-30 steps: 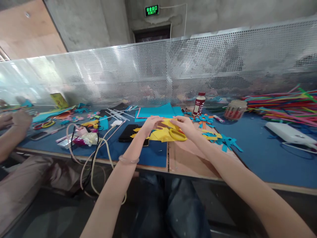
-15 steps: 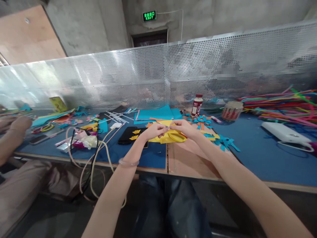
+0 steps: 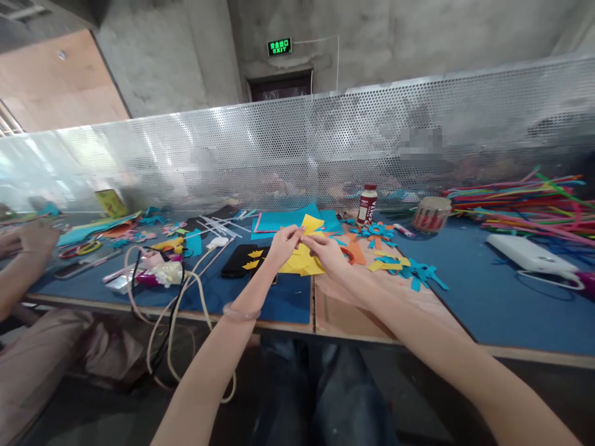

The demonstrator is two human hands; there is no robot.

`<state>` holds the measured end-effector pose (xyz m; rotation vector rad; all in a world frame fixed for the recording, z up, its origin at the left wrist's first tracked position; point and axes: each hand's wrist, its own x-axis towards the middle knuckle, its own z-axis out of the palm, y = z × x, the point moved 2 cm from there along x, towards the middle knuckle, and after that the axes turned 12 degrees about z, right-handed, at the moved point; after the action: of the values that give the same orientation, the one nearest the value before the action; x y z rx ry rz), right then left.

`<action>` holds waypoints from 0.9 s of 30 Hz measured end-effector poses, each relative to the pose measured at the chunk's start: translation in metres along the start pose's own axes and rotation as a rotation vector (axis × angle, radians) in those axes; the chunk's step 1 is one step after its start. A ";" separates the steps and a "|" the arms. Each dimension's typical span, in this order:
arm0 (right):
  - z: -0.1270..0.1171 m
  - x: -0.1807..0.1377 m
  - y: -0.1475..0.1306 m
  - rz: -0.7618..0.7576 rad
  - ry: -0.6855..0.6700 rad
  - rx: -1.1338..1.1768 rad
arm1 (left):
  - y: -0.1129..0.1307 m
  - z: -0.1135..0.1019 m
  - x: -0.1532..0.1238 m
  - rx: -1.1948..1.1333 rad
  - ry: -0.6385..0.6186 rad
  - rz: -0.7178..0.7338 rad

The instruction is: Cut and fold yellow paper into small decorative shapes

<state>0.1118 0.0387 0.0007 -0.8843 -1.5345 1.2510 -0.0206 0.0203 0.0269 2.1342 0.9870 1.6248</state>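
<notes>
My left hand (image 3: 282,245) and my right hand (image 3: 326,253) meet above the table edge, both pinched on a piece of yellow paper (image 3: 310,224) that sticks up between them. More yellow paper (image 3: 302,265) lies under my hands. The yellow-handled scissors seen earlier are hidden or out of my grasp; I cannot see them. A black phone (image 3: 239,260) with small yellow scraps on it lies just left of my left hand. Blue paper sheets (image 3: 283,220) lie behind my hands.
A red-and-white bottle (image 3: 367,204), a round jar (image 3: 431,214), blue-orange paper flowers (image 3: 377,231), a pile of coloured straws (image 3: 525,198) and a white box (image 3: 530,255) are at the right. Cables (image 3: 174,291) hang at the left edge. Another person's arm (image 3: 21,260) rests far left. A perforated metal screen (image 3: 297,148) backs the table.
My hands have lifted a yellow paper piece upright. The scissors that were under my right hand are no longer visible. The camera has tilted slightly.
</notes>
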 end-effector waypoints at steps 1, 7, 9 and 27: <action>0.001 0.000 0.001 0.004 0.027 0.005 | 0.000 0.001 0.000 0.007 -0.007 -0.005; -0.002 0.002 0.011 0.027 0.088 0.079 | -0.003 0.005 -0.001 -0.049 -0.050 -0.029; 0.000 0.000 0.012 0.050 0.086 0.178 | -0.004 0.005 -0.001 -0.066 -0.063 -0.032; 0.003 -0.006 0.001 0.167 -0.072 0.689 | -0.002 0.009 -0.002 -0.170 -0.180 -0.039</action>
<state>0.1107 0.0329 -0.0020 -0.5162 -0.9724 1.7921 -0.0134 0.0219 0.0209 2.0892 0.8003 1.4155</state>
